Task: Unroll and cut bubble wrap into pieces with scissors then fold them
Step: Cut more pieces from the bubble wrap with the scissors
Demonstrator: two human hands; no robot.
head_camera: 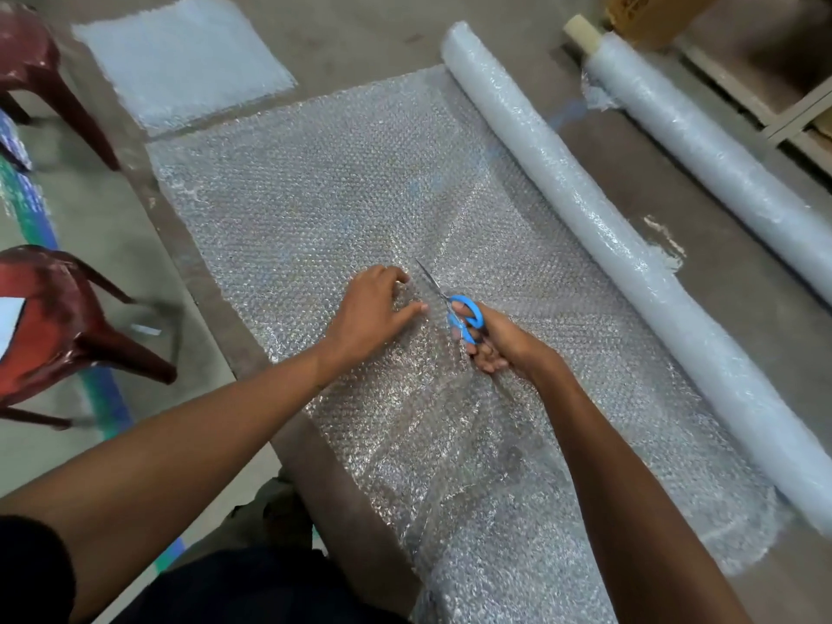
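An unrolled sheet of bubble wrap (315, 204) lies flat on the floor, still joined to its roll (585, 209) on the right. My right hand (499, 344) grips blue-handled scissors (466, 315) with the blades pointing away into the sheet's middle. A cut line runs from the scissors back toward me. My left hand (373, 308) presses flat on the wrap just left of the blades, fingers spread. A folded stack of cut bubble wrap pieces (180, 56) lies at the far left.
A second bubble wrap roll (720, 159) with a cardboard core lies farther right. Two dark red plastic chairs (58, 317) stand at the left. A cardboard box (648, 15) and wooden shelving (774, 96) sit at the top right.
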